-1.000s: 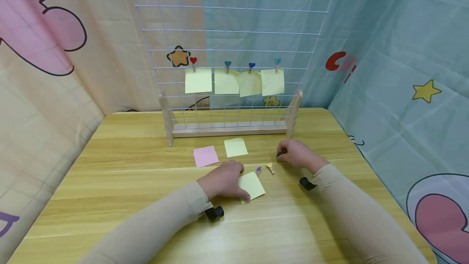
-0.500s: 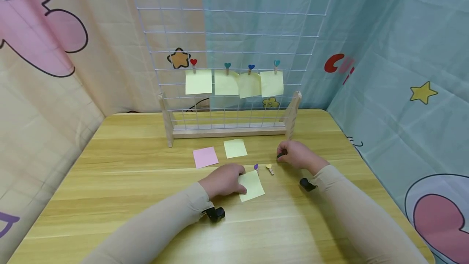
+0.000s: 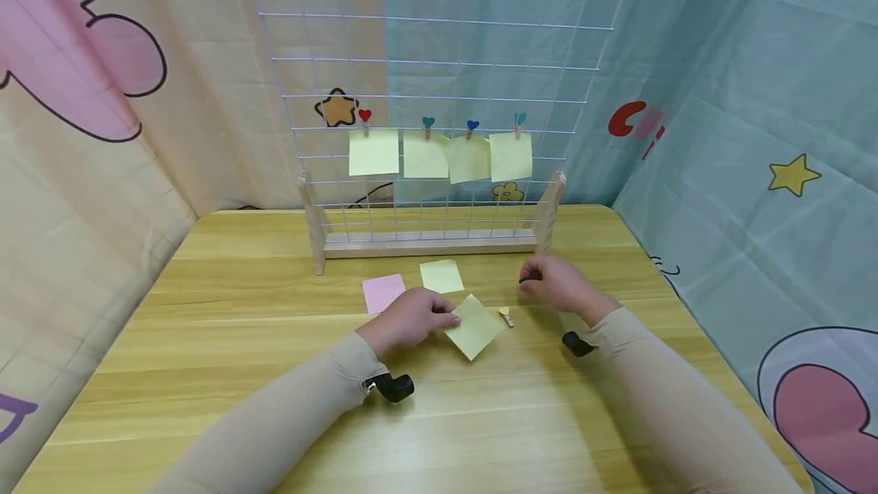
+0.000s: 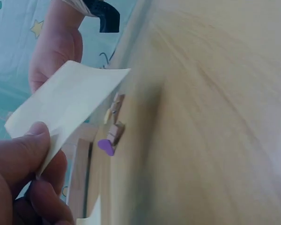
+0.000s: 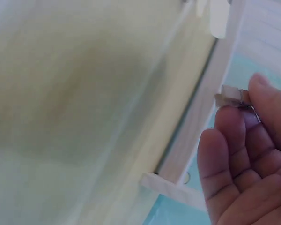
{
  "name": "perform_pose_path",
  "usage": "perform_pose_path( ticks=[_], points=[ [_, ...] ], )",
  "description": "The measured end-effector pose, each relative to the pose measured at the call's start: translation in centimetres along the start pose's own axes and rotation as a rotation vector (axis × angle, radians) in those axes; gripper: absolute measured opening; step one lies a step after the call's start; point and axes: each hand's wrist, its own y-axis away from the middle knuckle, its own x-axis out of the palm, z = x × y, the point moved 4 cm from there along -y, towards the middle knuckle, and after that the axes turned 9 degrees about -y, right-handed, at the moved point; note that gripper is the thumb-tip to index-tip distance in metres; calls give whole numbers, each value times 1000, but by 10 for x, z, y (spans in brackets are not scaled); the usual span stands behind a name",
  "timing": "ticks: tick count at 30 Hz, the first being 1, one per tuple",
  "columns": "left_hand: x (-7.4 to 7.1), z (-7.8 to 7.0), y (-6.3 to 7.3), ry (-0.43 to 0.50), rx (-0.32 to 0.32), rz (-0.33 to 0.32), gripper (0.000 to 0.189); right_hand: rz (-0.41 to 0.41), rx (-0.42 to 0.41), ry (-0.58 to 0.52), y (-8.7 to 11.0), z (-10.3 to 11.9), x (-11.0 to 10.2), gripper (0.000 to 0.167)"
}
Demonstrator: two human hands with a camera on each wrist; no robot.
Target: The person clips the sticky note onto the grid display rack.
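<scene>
My left hand [image 3: 414, 317] pinches a pale yellow sticky note [image 3: 475, 328] by its edge between thumb and fingers. In the left wrist view the note [image 4: 68, 103] is lifted off the table and bends slightly. My right hand [image 3: 562, 288] pinches a small wooden clothespin [image 5: 232, 95] between thumb and forefinger, above the table at the right. A purple heart clothespin [image 4: 111, 139] lies on the table, hidden behind the note in the head view. Beside it lies a clothespin with a yellow heart [image 3: 506, 316].
A pink sticky note [image 3: 381, 293] and another pale yellow note [image 3: 442, 276] lie behind my left hand. Beyond stands a white wire grid [image 3: 439, 65] on a wooden base [image 3: 430, 248]. Several yellow notes [image 3: 373, 152] hang there from heart clothespins. Curtains enclose the table [image 3: 206, 288].
My left hand has picked the yellow note up from the table, tilting it and moving it slightly away from me. My right hand has risen a little with its clothespin.
</scene>
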Motion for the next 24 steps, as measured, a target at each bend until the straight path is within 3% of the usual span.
perform_pose_path(
  ticks=[5,12,18,24],
  points=[
    [-17,-6,-2,52,-16,-84,23,-49,9,-71,1,8,-11,29],
    [-48,-18,-11,130,3,-211,22,-148,-1,-116,8,23,-34,21],
    [-83,-34,-30,116,28,-340,27,-325,-47,-99,18,45,-68,24],
    [-112,-64,-55,99,60,-398,30,-485,-98,-110,20,67,-107,27]
  ],
)
